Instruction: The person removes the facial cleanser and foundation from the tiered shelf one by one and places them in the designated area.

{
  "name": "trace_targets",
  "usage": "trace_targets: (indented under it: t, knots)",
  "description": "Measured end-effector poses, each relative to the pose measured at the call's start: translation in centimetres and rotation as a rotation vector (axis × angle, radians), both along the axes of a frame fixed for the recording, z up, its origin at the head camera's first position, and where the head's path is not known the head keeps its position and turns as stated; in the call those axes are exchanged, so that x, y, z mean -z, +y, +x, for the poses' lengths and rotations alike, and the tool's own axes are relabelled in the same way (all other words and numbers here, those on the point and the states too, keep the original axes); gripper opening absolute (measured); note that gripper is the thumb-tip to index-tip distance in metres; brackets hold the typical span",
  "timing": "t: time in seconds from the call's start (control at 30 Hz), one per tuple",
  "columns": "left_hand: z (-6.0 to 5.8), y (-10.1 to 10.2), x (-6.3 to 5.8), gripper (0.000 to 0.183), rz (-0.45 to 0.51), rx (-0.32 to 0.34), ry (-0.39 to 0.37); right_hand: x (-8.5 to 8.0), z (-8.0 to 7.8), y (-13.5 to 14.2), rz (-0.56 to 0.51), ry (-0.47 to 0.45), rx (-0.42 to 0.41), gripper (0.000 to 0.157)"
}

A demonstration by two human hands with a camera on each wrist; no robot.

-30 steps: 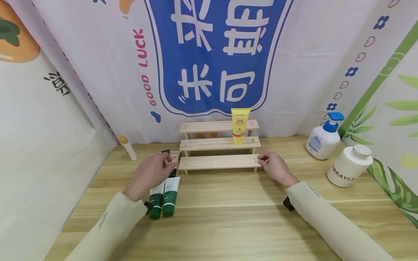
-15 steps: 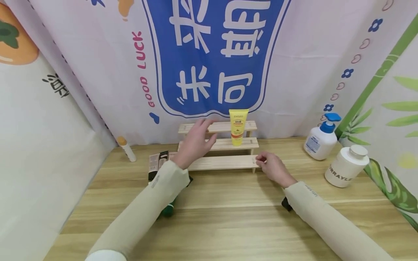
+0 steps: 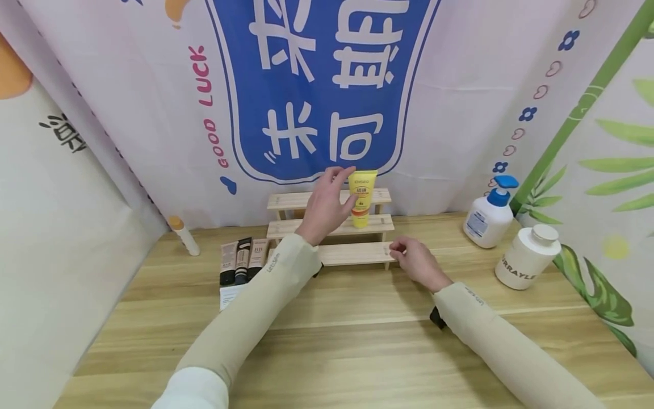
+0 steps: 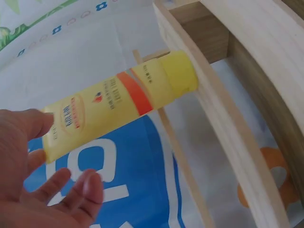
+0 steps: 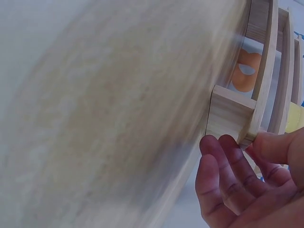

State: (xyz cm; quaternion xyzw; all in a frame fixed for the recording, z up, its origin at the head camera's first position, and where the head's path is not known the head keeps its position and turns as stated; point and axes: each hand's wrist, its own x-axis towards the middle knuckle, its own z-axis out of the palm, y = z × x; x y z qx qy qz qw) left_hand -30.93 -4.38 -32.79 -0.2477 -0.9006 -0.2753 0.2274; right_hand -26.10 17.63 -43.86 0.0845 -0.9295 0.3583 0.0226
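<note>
A yellow squeeze tube (image 3: 364, 199) stands cap down on the middle tier of a three-step wooden display rack (image 3: 329, 228). My left hand (image 3: 327, 207) reaches over the rack to it. In the left wrist view, the thumb and index finger (image 4: 35, 124) pinch the tube's flat sealed end, while the other fingers spread loosely. With thumb and fingertips, my right hand (image 3: 416, 261) grips the right end of the lowest tier; the right wrist view shows the thumb on the board's edge (image 5: 251, 135) and the fingers by its end support.
Several cosmetic tubes (image 3: 242, 261) lie left of the rack, partly behind my left sleeve. A white stick with an orange cap (image 3: 184, 236) stands farther left. At the right are a blue-topped pump bottle (image 3: 489, 218) and a white jar (image 3: 528, 258). A printed curtain (image 3: 449, 142) hangs behind.
From above the tubes at the left, my left hand has moved right and up across the rack to the yellow tube. The right hand keeps its grip on the rack. The view has shifted slightly.
</note>
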Motion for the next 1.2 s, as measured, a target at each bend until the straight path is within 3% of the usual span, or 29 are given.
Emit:
trace_targets:
  t: [0.33, 0.7, 0.83, 1.0, 1.2]
  knots:
    - [-0.4, 0.5, 0.8, 0.041, 0.071, 0.008, 0.078, 0.0, -0.1, 0.1, 0.008, 0.013, 0.003, 0.013]
    - [-0.1, 0.0, 0.8, 0.034, 0.181, 0.028, -0.023, -0.1, 0.1, 0.0, -0.006, -0.011, -0.001, 0.014]
    - [0.7, -1.9, -0.1, 0.035, 0.218, 0.047, 0.021, -0.1, 0.0, -0.1, -0.013, -0.012, -0.001, 0.014]
    - [1.8, -5.2, -2.3, 0.035, 0.283, 0.081, 0.076, -0.2, 0.2, -0.1, -0.013, -0.017, 0.010, 0.014]
    - [3.7, -9.4, -4.6, 0.036, 0.333, 0.037, 0.120, 0.0, 0.2, 0.0, -0.007, -0.010, 0.003, 0.015]
